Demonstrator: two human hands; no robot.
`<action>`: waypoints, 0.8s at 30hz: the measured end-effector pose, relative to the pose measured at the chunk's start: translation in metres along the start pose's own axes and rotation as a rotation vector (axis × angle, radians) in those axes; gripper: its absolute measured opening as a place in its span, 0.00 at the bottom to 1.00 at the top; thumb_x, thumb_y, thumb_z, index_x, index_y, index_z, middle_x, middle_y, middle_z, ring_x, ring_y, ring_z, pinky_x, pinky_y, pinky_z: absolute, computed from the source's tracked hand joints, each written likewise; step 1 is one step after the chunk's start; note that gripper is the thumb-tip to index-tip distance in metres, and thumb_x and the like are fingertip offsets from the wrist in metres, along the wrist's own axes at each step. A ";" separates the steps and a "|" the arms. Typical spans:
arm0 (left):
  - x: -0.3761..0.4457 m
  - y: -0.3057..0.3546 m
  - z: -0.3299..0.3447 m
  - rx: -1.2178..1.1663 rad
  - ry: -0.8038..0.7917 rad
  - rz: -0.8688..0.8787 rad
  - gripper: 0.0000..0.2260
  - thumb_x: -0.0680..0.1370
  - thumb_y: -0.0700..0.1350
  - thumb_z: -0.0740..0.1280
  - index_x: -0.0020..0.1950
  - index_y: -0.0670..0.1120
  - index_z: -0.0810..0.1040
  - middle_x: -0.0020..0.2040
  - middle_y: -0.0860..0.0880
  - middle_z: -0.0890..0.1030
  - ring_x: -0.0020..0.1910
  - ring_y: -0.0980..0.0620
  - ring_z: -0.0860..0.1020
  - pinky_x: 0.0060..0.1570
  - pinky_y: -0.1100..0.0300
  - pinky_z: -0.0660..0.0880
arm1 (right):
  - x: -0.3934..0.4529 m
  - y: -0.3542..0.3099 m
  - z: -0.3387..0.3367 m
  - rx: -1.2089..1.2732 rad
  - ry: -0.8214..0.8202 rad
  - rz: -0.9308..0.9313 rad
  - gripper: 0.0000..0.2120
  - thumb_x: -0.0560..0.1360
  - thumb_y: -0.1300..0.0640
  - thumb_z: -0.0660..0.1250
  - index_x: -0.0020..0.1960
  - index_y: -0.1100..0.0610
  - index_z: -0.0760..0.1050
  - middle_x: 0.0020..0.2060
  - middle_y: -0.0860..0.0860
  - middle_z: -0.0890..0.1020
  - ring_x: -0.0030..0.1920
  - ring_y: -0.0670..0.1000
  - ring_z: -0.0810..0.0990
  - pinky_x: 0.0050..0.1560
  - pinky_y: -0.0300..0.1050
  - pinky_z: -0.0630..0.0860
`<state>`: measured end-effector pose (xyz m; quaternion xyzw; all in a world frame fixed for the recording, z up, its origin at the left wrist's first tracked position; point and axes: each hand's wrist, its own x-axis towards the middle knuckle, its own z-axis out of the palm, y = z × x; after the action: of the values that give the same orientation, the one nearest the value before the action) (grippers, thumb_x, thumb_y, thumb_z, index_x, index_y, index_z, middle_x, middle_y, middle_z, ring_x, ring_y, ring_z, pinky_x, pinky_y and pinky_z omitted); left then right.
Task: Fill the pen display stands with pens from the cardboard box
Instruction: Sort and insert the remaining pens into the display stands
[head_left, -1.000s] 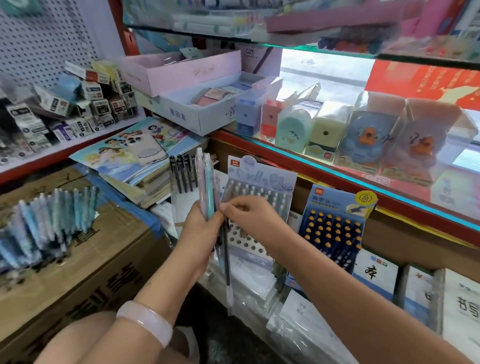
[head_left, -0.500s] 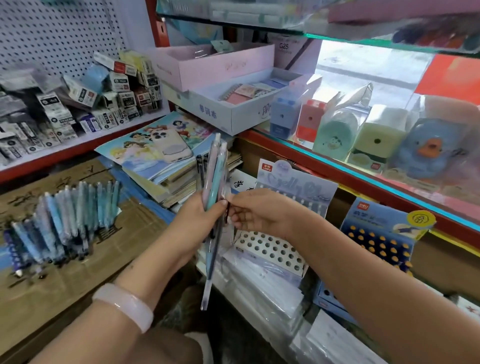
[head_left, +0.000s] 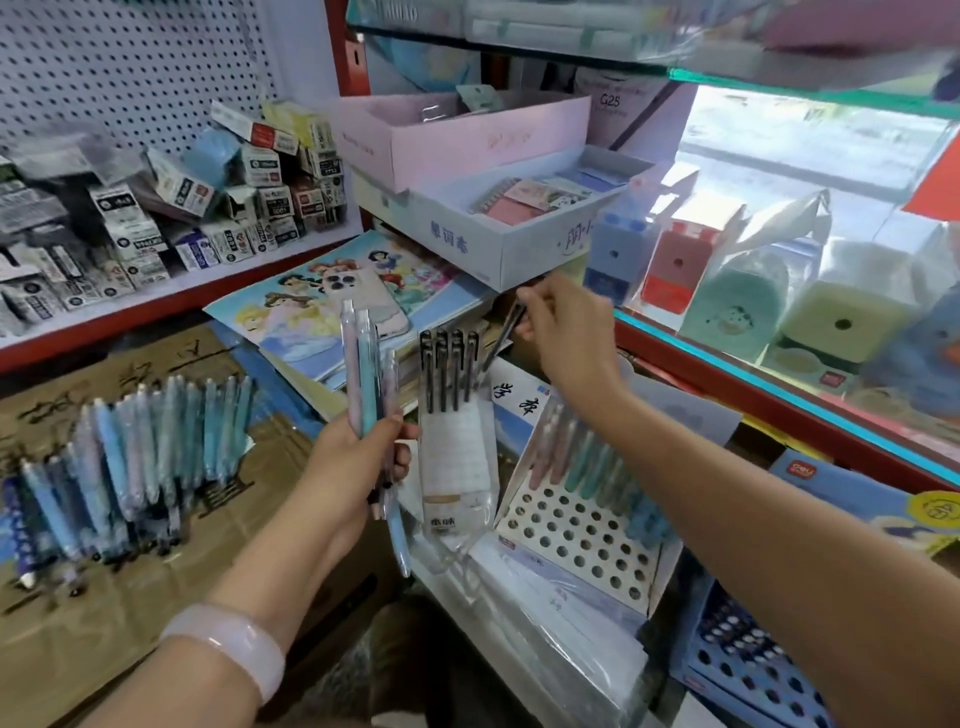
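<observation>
My left hand (head_left: 358, 457) grips a small bundle of pastel pens (head_left: 366, 384), held upright at centre. My right hand (head_left: 566, 327) is raised above the stands and pinches one dark pen (head_left: 501, 338), tilted with its tip down. Below it stands a white pen display stand (head_left: 576, 530) with many round holes and a row of pens along its back. A blue display stand (head_left: 748, 660) sits lower right, partly behind my right forearm. A spread of blue and white pens (head_left: 130, 462) lies on the flat cardboard box (head_left: 130, 597) at left.
A clear pack of black pens (head_left: 449, 415) stands between my hands. A phone (head_left: 363, 301) lies on picture books. Small boxes crowd the left shelf (head_left: 171, 208); pink and white trays and pencil sharpeners (head_left: 737, 291) line the glass counter at right.
My right hand left the bundle, drawing one dark pen up and to the right. The left hand keeps the rest. The view shifted, showing more of the white stand.
</observation>
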<state>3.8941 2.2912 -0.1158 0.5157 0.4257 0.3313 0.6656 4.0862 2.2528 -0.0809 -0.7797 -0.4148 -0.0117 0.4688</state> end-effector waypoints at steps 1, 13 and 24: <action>0.002 0.000 -0.002 -0.024 -0.005 -0.004 0.05 0.79 0.36 0.59 0.48 0.43 0.73 0.32 0.48 0.77 0.26 0.55 0.71 0.23 0.67 0.69 | 0.001 0.002 0.009 -0.042 -0.035 -0.031 0.08 0.79 0.54 0.62 0.48 0.58 0.76 0.39 0.54 0.82 0.39 0.52 0.82 0.45 0.52 0.80; 0.006 0.000 -0.007 -0.086 -0.075 -0.010 0.05 0.79 0.36 0.59 0.48 0.41 0.74 0.32 0.48 0.77 0.27 0.55 0.71 0.26 0.67 0.70 | 0.007 0.024 0.058 -0.264 -0.256 -0.029 0.11 0.79 0.52 0.60 0.48 0.59 0.75 0.41 0.57 0.82 0.41 0.55 0.80 0.41 0.44 0.74; -0.005 0.003 -0.007 -0.144 -0.127 -0.006 0.06 0.78 0.35 0.59 0.47 0.40 0.76 0.31 0.48 0.77 0.25 0.56 0.71 0.25 0.67 0.70 | 0.000 -0.002 0.039 -0.154 -0.217 -0.021 0.17 0.79 0.49 0.60 0.45 0.62 0.79 0.38 0.57 0.81 0.38 0.52 0.77 0.41 0.46 0.74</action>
<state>3.8855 2.2910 -0.1124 0.4851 0.3592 0.3257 0.7277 4.0708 2.2817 -0.1013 -0.8058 -0.4691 0.0361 0.3595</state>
